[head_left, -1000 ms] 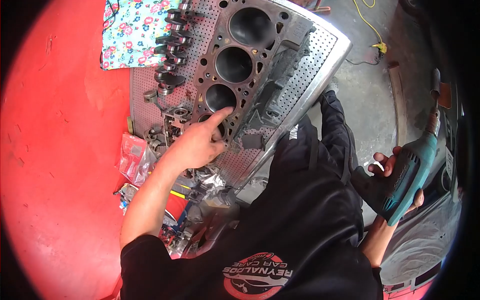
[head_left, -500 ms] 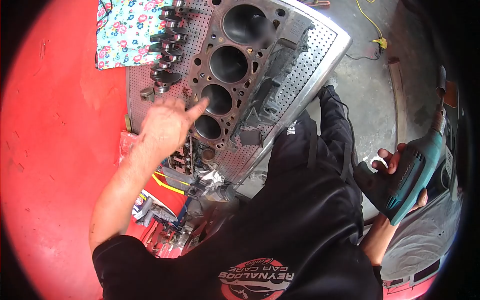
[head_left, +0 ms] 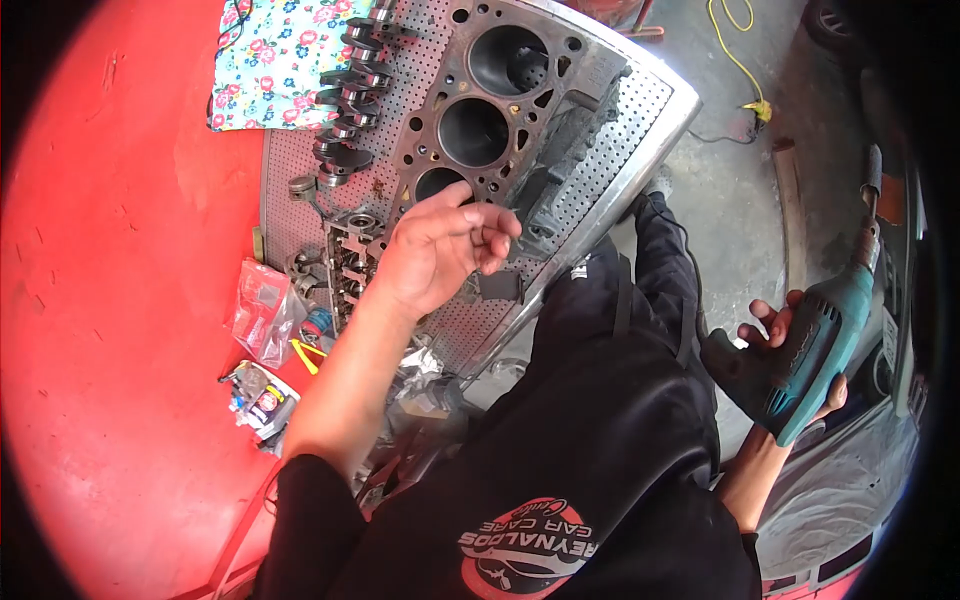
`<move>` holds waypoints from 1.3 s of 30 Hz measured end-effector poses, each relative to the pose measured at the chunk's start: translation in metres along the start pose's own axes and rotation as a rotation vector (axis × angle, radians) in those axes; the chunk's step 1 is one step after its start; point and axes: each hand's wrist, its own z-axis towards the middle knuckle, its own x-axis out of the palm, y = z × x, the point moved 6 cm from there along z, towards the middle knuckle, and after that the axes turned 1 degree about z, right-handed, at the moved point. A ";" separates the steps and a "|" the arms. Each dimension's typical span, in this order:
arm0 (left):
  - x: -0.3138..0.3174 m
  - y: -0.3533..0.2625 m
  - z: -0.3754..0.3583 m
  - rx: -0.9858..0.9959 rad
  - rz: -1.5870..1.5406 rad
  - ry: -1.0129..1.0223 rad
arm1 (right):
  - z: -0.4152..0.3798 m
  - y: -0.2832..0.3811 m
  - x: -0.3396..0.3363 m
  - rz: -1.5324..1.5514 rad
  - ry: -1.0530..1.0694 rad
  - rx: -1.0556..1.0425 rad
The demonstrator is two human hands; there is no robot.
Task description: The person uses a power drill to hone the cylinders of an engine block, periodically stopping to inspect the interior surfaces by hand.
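Observation:
My left hand [head_left: 440, 250] is over the lower end of an engine block [head_left: 492, 97], palm partly turned up. Its fingers are apart and loosely curled, with nothing in them. The lowest bores are partly or wholly hidden behind it. Away on the right, my right hand [head_left: 778, 322] is wrapped around a teal power drill [head_left: 830, 330], which points upward in the view with a metal attachment [head_left: 872, 185] at its tip. A crankshaft [head_left: 352, 100] lies left of the block, and a piston [head_left: 302, 188] sits below that.
The block rests on a perforated metal table [head_left: 650, 95] with a bright rim. A floral cloth [head_left: 270, 70] lies at its upper left. Below are a cylinder head [head_left: 352, 262] and a plastic bag [head_left: 268, 310]. A yellow cord [head_left: 725, 25] crosses the floor.
My left hand has moved right across the block and turned its palm up, from pointing a finger at the bores. My right hand still holds the drill, almost unmoved.

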 end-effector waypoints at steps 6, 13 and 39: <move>0.011 0.028 -0.015 0.192 -0.178 -0.070 | -0.020 0.001 0.018 -0.045 0.021 -0.028; -0.006 0.033 0.009 0.265 -0.409 0.103 | -0.034 -0.012 0.038 -0.085 0.119 -0.031; -0.013 -0.064 -0.019 0.988 2.387 -0.882 | -0.066 -0.056 -0.030 -0.104 0.090 0.099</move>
